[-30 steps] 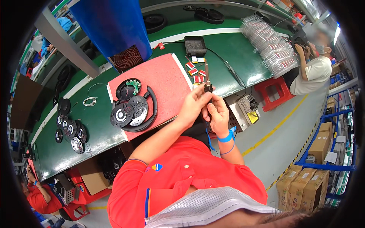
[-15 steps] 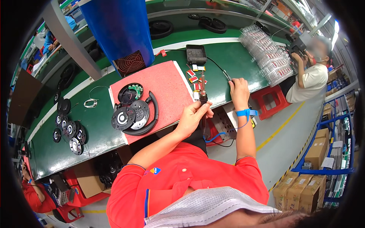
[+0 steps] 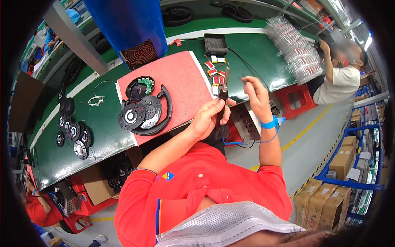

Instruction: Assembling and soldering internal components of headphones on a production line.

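Note:
My left hand (image 3: pixel 207 117) is closed round the dark handle of a soldering iron (image 3: pixel 224 94), its metal tip pointing up and away from me. To its right, my right hand (image 3: pixel 258 99) is raised near the bench edge with fingers curled. A thin dark tip shows at those fingertips, but I cannot make out what it is. A blue wrist strap (image 3: pixel 269 123) circles my right wrist. Beyond the iron lie several small red-and-silver battery cells (image 3: pixel 212 72). Left of my hands, an opened headphone (image 3: pixel 166 108) with a green circuit board (image 3: pixel 145 84) rests on a pink mat (image 3: pixel 185 78).
A black tray (image 3: pixel 215 43) stands behind the cells. A blue fume duct (image 3: pixel 123 24) rises behind the mat. Several speaker discs (image 3: pixel 74 131) and a wire coil (image 3: pixel 96 101) lie left. Stacked clear trays (image 3: pixel 294 53) sit right, near a co-worker (image 3: pixel 339 82) and a red stool (image 3: pixel 295 100).
My right hand has lifted off the bench edge, and its fingers have curled inward. The soldering iron in my left hand has shifted slightly right. The co-worker at right has moved an arm up.

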